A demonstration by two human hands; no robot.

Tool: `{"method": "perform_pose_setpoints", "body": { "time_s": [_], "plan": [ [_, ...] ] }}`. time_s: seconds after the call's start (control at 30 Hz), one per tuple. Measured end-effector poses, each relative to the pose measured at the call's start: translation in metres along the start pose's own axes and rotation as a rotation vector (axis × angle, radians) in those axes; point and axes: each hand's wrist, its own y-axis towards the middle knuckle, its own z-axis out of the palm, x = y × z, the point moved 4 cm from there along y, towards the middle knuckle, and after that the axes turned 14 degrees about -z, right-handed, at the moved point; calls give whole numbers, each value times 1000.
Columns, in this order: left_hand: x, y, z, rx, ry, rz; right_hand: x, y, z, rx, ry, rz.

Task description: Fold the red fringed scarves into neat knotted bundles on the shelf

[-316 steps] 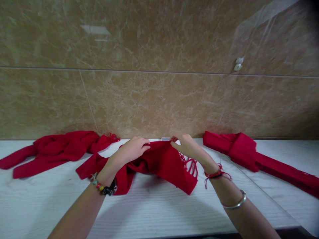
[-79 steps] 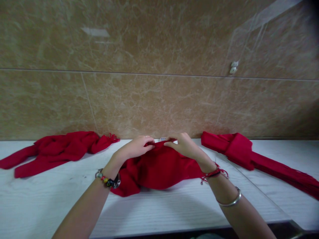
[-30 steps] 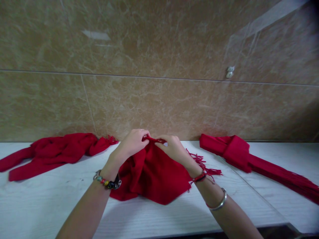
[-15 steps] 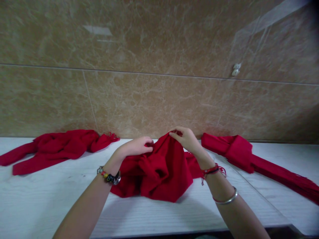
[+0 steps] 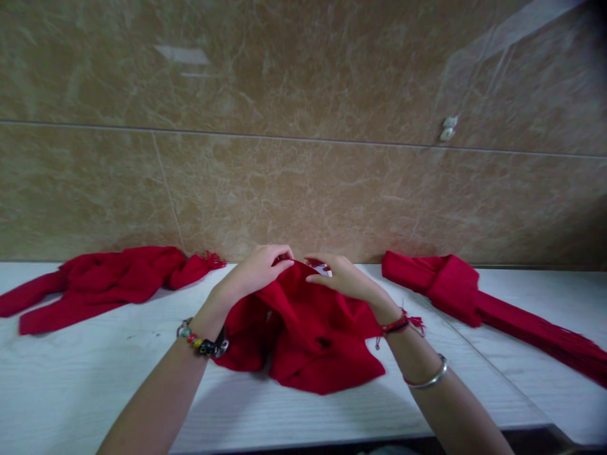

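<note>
A red scarf (image 5: 322, 354) lies bunched in loose folds at the middle of the white table, its upper edge lifted. My left hand (image 5: 260, 268) pinches that raised edge between thumb and fingers. Just to the right, my right hand (image 5: 336, 275) is at the cloth with thumb and fingers apart, and a small gap shows between them. The scarf's right part passes beneath my right wrist.
Another red scarf (image 5: 123, 278) lies crumpled at the left, against the tiled wall (image 5: 294, 189). At the right rests a folded, knotted red scarf (image 5: 455, 287) with long fringe. The white table (image 5: 95, 379) ends at a front edge near me.
My left hand has moved up and taken the scarf's edge. My right hand has let go of the peak it pinched and shifted slightly left and down; the cloth has dropped.
</note>
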Motion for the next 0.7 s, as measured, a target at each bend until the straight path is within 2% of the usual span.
{"method": "perform_pose_setpoints", "body": {
  "time_s": [0.13,0.2,0.27,0.33,0.4,0.5,0.6,0.7],
  "plan": [
    [2,-1,-1,-7,45,-23,3,7,-3,-54,-64,45],
    [11,0,1,68,77,-31,-2,7,-10,-128,-56,73],
    [21,-1,5,195,98,-26,-8,4,-18,-195,-33,85],
    [28,-2,6,247,113,-34,-15,1,-22,-210,-33,121],
    [30,-2,3,183,119,-59,-17,-2,-20,-164,-27,144],
    [21,-2,-2,78,113,-75,-9,0,-10,-80,52,81],
    [10,-3,0,101,122,-57,5,6,-2,-60,46,21],
    [9,-3,4,148,159,-67,9,10,-4,-71,-82,49]
  ]
}}
